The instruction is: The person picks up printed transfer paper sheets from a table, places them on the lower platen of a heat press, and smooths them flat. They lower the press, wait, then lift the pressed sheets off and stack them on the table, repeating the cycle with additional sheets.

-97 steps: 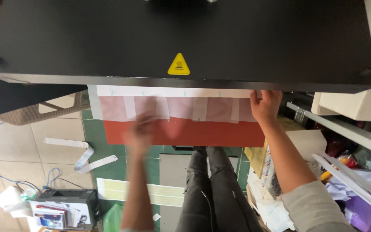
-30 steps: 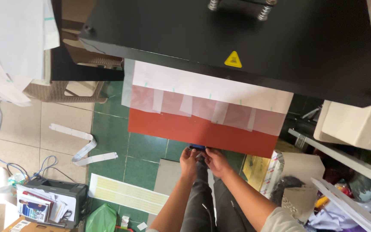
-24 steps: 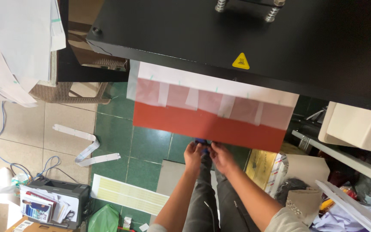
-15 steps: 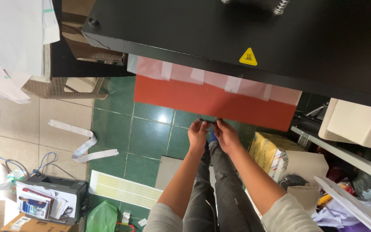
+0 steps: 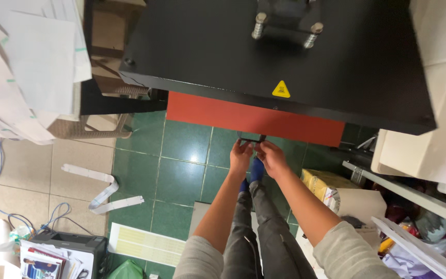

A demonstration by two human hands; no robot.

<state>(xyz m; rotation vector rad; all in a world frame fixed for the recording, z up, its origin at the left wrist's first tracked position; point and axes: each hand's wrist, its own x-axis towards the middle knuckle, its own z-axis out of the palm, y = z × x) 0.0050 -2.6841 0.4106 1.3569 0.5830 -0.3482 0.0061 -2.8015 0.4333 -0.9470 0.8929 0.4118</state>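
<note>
- Both hands, left hand (image 5: 241, 153) and right hand (image 5: 273, 156), meet at the small dark metal pull handle (image 5: 251, 138) on the front edge of the red flat slide-out tray (image 5: 254, 118), fingers clenched around it
- The tray sits mostly under the wide black upper plate (image 5: 285, 57) of the press; judged risk: fingers nipped where tray meets plate
- A skewed push could jam the tray

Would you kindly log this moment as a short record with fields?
setting: workshop, green tiled floor
machine: heat press, black upper platen over red lower tray
left hand: gripping the dark tray handle
right hand: gripping the same handle
nearby: printer, paper strips on the floor
</note>
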